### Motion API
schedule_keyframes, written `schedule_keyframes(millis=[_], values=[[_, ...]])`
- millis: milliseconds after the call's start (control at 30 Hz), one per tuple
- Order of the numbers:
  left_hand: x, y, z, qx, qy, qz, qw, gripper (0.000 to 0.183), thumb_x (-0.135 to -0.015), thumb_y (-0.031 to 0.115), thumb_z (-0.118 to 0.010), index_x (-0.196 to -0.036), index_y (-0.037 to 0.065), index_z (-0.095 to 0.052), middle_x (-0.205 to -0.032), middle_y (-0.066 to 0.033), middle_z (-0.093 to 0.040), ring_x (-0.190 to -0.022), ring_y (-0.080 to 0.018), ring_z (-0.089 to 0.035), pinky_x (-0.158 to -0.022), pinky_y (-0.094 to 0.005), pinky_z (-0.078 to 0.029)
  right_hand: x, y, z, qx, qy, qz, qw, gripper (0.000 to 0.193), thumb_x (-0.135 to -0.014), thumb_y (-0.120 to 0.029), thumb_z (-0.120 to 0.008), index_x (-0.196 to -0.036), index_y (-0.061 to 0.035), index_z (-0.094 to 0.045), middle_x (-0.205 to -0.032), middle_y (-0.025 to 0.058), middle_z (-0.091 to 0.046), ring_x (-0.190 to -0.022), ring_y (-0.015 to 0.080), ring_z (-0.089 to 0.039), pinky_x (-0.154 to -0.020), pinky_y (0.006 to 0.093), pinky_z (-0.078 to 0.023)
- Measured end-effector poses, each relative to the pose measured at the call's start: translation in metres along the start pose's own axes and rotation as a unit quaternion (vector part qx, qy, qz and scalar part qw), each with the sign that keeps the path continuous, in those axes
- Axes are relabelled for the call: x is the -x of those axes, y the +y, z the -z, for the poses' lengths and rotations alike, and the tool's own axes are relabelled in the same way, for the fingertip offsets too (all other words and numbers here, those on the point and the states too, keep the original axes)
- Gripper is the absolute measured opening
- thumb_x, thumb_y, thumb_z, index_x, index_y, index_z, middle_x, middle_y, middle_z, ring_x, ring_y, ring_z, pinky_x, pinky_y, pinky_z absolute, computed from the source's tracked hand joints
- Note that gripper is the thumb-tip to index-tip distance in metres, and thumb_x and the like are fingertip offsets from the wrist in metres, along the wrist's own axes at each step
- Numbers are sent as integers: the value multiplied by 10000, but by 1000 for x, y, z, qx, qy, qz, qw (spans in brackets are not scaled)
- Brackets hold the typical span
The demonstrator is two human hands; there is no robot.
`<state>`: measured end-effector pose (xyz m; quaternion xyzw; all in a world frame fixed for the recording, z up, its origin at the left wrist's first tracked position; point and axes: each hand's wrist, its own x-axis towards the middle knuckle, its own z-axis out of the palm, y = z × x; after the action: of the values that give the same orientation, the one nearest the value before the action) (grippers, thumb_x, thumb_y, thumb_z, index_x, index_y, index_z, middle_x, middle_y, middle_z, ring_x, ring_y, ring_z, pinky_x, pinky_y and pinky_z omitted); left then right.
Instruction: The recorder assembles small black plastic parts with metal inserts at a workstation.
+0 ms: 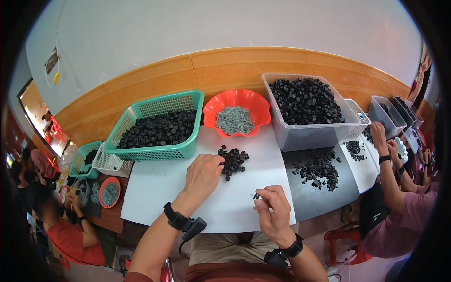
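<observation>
On the white board [197, 207] lies a small heap of black plastic caps [233, 162]. My left hand [203, 175] reaches to the heap's left side with curled fingers. Its fingertips are partly hidden, so whatever they pinch does not show clearly. Closer to me, my right hand [273, 210] holds a small black plastic cap [256, 196] between thumb and forefinger, and a thin metal screw sticks out of it to the left. Behind the heap stands a red wavy-edged bowl [260, 101] filled with silvery screws [234, 120].
A green basket [181, 151] and a clear plastic bin [307, 136], both full of black parts, flank the bowl. More black pieces [322, 171] cover a grey board at right. People sit working at both sides: a red shirt [77, 242] left, a pink sleeve [399, 223] right.
</observation>
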<state>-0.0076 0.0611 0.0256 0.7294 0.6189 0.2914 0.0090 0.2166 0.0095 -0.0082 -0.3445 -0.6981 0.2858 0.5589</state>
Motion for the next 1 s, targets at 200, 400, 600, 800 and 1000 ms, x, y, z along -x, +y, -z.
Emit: schedule_keyframes(millis=[200, 400, 600, 800, 1000], values=[[21, 1, 12, 9, 21, -42, 999, 158, -841, 97, -716, -983, 27, -715, -991, -110, -715, -973, -309, -660, -852, -413, -530, -1, -1, 2, -8, 0, -8, 1000, 218, -909, 9, -704, -1117, 21, -640, -996, 136, -583, -716, 191, -596, -606, 283, -504], [39, -6, 15, 24, -31, -46, 998, 141, -845, 85, -724, -976, 36, -742, -986, -106, -705, -925, -301, -674, -835, -392, -544, -2, -2, 3, -16, -4, -9, 1000, 219, -903, 23, -702, -1114, 26, -640, -995, 138, -582, -719, 190, -592, -610, 281, -502], [45, -8, 23, 81, -46, -2, 996, 108, -860, 87, -717, -947, 32, -750, -986, -114, -704, -917, -291, -679, -813, -373, -545, -1, -1, 3, -20, -2, -8, 1000, 218, -902, 30, -698, -1112, 30, -640, -993, 134, -582, -715, 182, -588, -611, 277, -500], [42, -14, 30, 100, -87, 8, 991, 124, -863, 91, -714, -965, 22, -730, -1004, -116, -711, -924, -292, -681, -816, -373, -543, 0, 1, 3, -20, -2, -4, 1000, 210, -917, 11, -696, -1118, 31, -639, -993, 131, -578, -703, 171, -583, -601, 270, -493], [43, -21, 25, 95, -86, -40, 991, 145, -857, 91, -721, -974, 6, -720, -1049, -113, -729, -920, -287, -681, -825, -353, -543, 0, -2, 2, -35, -6, -15, 999, 197, -931, 10, -684, -1122, 31, -639, -991, 125, -571, -702, 157, -581, -587, 261, -485]])
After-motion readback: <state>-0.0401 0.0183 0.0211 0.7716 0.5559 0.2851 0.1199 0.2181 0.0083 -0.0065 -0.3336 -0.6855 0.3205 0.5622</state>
